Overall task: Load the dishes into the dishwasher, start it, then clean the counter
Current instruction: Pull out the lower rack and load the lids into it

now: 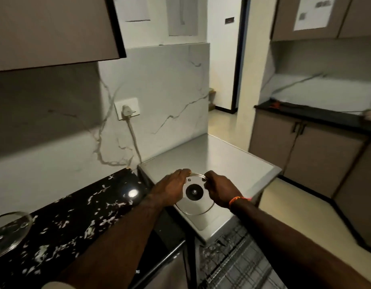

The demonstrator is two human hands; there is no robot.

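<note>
Dishwasher's wire rack is sitting open at 6 o'clock. Above it, left hand and right hand are both gripping the round glass lid with black knob by its rim, likely steadying it for loading. Second clear glass lid is waiting at 9 o'clock on the black speckled counter. Papers on far cabinet: writing too blurred to read.

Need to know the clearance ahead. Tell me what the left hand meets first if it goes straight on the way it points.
The left hand grips the glass lid and points away over the steel dishwasher top. Going on, it likely meets nothing until the marble wall, though depth is unclear.
</note>
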